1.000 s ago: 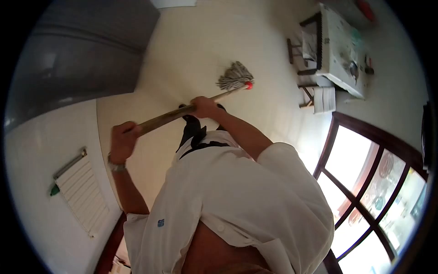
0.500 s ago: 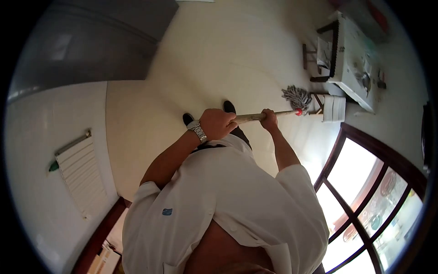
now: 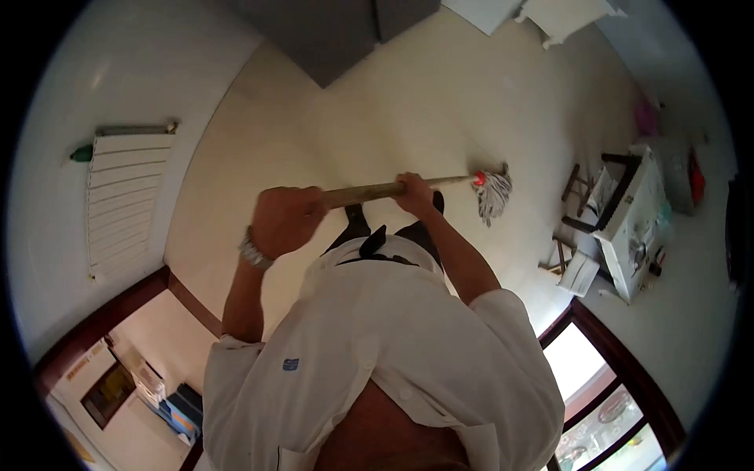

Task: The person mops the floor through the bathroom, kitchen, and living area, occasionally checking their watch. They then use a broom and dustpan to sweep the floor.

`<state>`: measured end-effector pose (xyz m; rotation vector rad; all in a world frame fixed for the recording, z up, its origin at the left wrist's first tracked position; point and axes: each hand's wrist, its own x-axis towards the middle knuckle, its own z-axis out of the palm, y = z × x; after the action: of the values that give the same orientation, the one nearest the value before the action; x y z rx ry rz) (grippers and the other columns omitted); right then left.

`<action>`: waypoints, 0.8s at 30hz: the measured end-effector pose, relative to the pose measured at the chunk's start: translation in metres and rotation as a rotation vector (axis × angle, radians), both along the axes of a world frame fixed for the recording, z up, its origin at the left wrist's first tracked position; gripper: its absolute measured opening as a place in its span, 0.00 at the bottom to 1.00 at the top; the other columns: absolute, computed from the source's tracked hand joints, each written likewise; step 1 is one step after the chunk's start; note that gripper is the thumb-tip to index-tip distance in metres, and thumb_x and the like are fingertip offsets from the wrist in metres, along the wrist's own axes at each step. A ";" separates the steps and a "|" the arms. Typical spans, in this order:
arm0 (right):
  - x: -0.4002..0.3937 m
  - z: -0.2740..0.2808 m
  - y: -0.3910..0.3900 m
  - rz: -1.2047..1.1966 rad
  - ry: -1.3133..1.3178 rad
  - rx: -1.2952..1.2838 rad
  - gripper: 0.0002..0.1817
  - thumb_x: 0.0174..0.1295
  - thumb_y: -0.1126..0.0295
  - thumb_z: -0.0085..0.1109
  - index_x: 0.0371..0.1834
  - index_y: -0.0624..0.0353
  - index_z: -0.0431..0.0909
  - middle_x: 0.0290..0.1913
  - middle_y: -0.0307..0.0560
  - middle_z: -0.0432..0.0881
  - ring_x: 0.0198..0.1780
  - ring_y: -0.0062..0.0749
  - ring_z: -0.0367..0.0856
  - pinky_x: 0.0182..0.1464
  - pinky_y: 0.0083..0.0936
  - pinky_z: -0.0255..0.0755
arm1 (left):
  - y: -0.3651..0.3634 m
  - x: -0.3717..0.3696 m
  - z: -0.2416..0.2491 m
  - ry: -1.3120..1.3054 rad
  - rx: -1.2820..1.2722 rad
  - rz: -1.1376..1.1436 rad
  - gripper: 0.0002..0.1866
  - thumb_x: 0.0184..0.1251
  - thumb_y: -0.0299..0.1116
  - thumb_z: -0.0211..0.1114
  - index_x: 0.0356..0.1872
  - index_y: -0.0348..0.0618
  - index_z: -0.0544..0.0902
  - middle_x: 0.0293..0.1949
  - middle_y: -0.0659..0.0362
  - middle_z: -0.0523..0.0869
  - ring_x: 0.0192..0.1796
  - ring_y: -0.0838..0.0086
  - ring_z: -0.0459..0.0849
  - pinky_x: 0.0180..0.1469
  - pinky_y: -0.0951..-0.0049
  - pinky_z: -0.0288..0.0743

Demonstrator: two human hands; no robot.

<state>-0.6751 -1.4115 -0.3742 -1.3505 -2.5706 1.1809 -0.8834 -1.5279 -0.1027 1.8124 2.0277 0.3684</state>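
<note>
A mop with a pale wooden handle (image 3: 363,195) runs across in front of my body. My left hand (image 3: 287,221), with a metal-band watch at its wrist, is closed round the handle's upper end. Farther along the handle, my right hand (image 3: 414,196) is wrapped round it too. At the far right end, a red collar (image 3: 479,179) joins the handle to the mop head (image 3: 493,196). Its grey-white strands rest on the pale floor (image 3: 377,125), bunched and hanging to one side. My dark shoes show partly behind the handle and hands.
On the right, a covered table (image 3: 628,235) stands with stools beside it, one white-topped stool (image 3: 579,272) nearest. A white radiator (image 3: 129,200) is on the left wall. Dark grey cabinets (image 3: 314,35) stand ahead. A glass-paned door (image 3: 609,400) is at lower right, a doorway (image 3: 157,314) at lower left.
The mop head has moved away from the stool and table, and its strands now trail the other way. My view has turned. Both hands still hold the handle, and my left has shifted left.
</note>
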 end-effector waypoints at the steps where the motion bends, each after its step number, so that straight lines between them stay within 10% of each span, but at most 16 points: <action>1: -0.034 0.010 -0.007 0.073 0.007 -0.008 0.11 0.46 0.59 0.66 0.29 0.49 0.77 0.37 0.41 0.78 0.47 0.42 0.76 0.45 0.38 0.73 | -0.019 -0.022 0.012 0.058 -0.007 0.042 0.06 0.54 0.34 0.63 0.23 0.47 0.77 0.16 0.57 0.76 0.20 0.60 0.77 0.23 0.63 0.69; 13: -0.266 0.037 -0.087 0.703 0.356 -0.044 0.12 0.42 0.67 0.69 0.30 0.51 0.76 0.34 0.41 0.77 0.45 0.42 0.76 0.43 0.36 0.72 | -0.174 -0.076 0.078 0.266 -0.151 0.424 0.11 0.56 0.41 0.63 0.25 0.45 0.77 0.14 0.55 0.75 0.17 0.60 0.76 0.21 0.64 0.68; 19: -0.260 -0.030 -0.088 0.594 0.711 -0.302 0.19 0.40 0.73 0.67 0.38 0.50 0.74 0.41 0.41 0.76 0.47 0.38 0.76 0.47 0.31 0.71 | -0.149 -0.064 0.057 0.267 0.080 0.017 0.11 0.48 0.39 0.65 0.14 0.48 0.75 0.15 0.60 0.70 0.15 0.68 0.72 0.21 0.68 0.66; 21: -0.247 -0.008 -0.079 0.512 0.906 -0.161 0.16 0.46 0.69 0.74 0.29 0.60 0.72 0.26 0.43 0.74 0.29 0.31 0.72 0.35 0.27 0.69 | -0.131 -0.062 0.051 0.218 0.278 -0.094 0.11 0.46 0.37 0.65 0.13 0.48 0.74 0.16 0.61 0.70 0.16 0.70 0.71 0.23 0.70 0.66; 24: -0.210 0.039 -0.047 0.456 0.731 -0.268 0.15 0.50 0.66 0.71 0.27 0.60 0.71 0.26 0.40 0.72 0.30 0.28 0.71 0.36 0.26 0.68 | -0.089 -0.055 0.058 0.206 0.361 -0.314 0.12 0.45 0.36 0.65 0.12 0.47 0.71 0.16 0.62 0.70 0.17 0.70 0.69 0.24 0.70 0.65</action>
<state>-0.8849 -1.4586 -0.3354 -0.2127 -2.2438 1.7152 -0.9381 -1.6173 -0.0447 2.4375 1.8467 0.4950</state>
